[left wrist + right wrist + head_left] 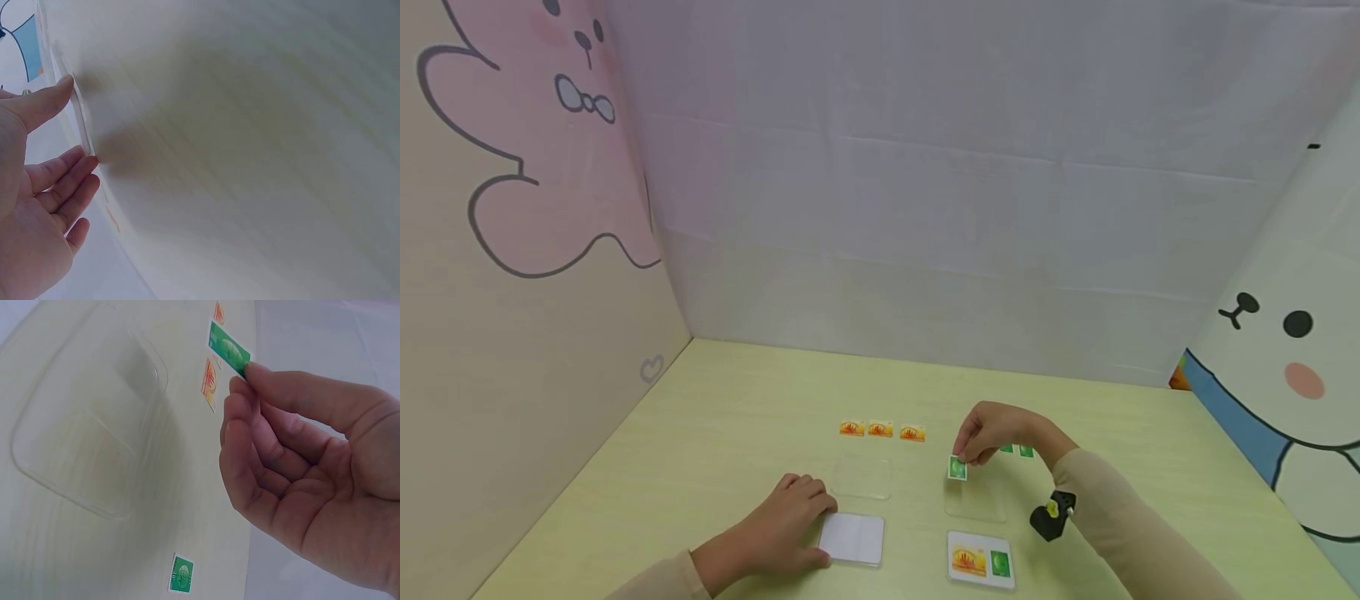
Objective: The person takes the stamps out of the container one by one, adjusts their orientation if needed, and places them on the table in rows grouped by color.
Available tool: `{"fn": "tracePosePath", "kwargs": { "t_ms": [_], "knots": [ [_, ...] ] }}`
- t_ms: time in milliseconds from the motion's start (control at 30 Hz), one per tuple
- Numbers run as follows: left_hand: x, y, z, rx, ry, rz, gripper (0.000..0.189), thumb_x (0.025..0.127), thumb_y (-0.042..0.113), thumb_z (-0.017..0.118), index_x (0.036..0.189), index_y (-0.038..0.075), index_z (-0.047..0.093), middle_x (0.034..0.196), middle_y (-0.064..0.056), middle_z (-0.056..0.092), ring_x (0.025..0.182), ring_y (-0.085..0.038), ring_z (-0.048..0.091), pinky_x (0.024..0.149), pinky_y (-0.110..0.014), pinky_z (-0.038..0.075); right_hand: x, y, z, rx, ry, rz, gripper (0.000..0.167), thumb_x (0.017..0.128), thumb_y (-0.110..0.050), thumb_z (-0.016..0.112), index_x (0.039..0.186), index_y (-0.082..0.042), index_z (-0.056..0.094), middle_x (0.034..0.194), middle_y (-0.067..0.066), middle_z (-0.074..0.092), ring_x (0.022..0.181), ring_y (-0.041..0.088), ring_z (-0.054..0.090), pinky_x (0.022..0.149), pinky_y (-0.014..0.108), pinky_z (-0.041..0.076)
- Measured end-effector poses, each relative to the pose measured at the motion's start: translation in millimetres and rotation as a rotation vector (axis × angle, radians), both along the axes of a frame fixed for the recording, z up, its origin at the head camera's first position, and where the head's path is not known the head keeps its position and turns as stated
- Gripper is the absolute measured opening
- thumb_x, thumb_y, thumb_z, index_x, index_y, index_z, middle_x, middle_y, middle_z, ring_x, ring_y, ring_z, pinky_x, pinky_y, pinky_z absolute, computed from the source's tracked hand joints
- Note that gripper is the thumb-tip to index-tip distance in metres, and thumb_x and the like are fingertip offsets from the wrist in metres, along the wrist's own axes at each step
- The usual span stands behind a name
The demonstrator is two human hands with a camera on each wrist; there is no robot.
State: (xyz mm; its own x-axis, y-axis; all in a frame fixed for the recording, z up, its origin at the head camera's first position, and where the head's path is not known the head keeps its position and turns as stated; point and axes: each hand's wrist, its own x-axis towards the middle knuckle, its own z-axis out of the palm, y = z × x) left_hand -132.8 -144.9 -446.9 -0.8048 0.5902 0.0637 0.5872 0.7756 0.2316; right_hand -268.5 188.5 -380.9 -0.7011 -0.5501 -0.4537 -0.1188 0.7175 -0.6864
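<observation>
My right hand (991, 429) pinches a small green stamp (229, 349) with a white border between thumb and fingertips. In the head view it hangs over the far left corner of a clear plastic lid (976, 502). My left hand (790, 527) holds the left side of a white card in a shallow clear case (853, 538), thumb at the near corner and fingertips at the far one. The left wrist view shows that case edge-on between the thumb and fingers (65, 187). A second white card (981, 577), at the near right, bears an orange stamp and a green stamp.
Another clear lid (861, 477) lies beyond the left card. Behind it, three orange stamps (881, 429) form a row. More green stamps (1026, 451) lie behind my right forearm. Cloth walls (925, 250) border the pale table (737, 400).
</observation>
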Motion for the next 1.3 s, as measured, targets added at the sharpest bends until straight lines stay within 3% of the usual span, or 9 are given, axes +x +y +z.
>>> {"fn": "tracePosePath", "kwargs": {
  "t_ms": [1300],
  "knots": [
    [0.1, 0.8, 0.9, -0.005, -0.020, 0.005, 0.048, 0.075, 0.047, 0.076, 0.108, 0.014, 0.064, 0.100, 0.008, 0.058, 0.096, -0.009, 0.049, 0.093, -0.038, 0.037, -5.6, 9.8, -4.8, -0.018, 0.003, -0.021, 0.014, 0.085, -0.010, 0.070, 0.092, 0.002, 0.073, 0.074, 0.000, 0.067, 0.066, 0.010, 0.057, 0.069, 0.027, 0.054]
  ]
}}
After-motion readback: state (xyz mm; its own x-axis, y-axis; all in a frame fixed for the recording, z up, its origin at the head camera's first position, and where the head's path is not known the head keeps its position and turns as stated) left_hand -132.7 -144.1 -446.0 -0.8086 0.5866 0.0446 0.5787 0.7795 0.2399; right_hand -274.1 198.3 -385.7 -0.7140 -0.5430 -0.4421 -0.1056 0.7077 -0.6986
